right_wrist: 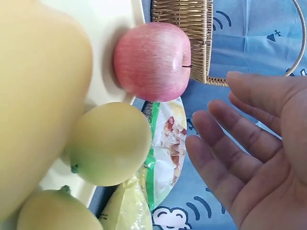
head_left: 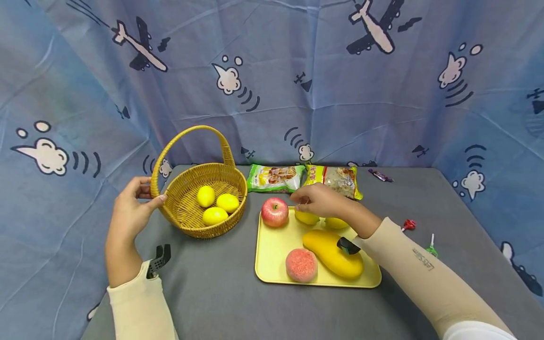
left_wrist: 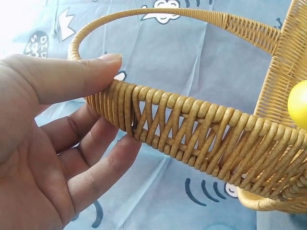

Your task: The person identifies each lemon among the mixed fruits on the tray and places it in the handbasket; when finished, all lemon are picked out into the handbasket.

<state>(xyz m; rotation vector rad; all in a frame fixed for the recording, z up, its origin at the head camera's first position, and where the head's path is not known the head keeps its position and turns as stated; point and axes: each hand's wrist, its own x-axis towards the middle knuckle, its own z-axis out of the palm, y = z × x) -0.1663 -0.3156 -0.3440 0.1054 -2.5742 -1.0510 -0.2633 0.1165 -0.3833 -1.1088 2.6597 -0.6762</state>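
Left fingers (left_wrist: 103, 173) grip one basket (head_left: 199, 174); right fingers (right_wrist: 211, 165) relaxed; three lemons (head_left: 206, 196); one apple (head_left: 274, 213)

clock-wise around one tray (head_left: 272, 245): one basket (head_left: 183, 226) at ten, holding three lemons (head_left: 215, 216); two snack packets (head_left: 276, 178) near twelve; one wrapped sweet (head_left: 380, 175) past one; two lollipops (head_left: 409, 224) near three. on it: one apple (head_left: 275, 212), one pink fruit (head_left: 301, 266), one large yellow fruit (head_left: 331, 256), two smaller yellow fruits (head_left: 307, 218).

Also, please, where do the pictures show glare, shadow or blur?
Head view: soft shadow on the table near the basket; left wrist view: curtain washed out at upper left; right wrist view: large yellow fruit looks blurred, apple shows pale highlights.
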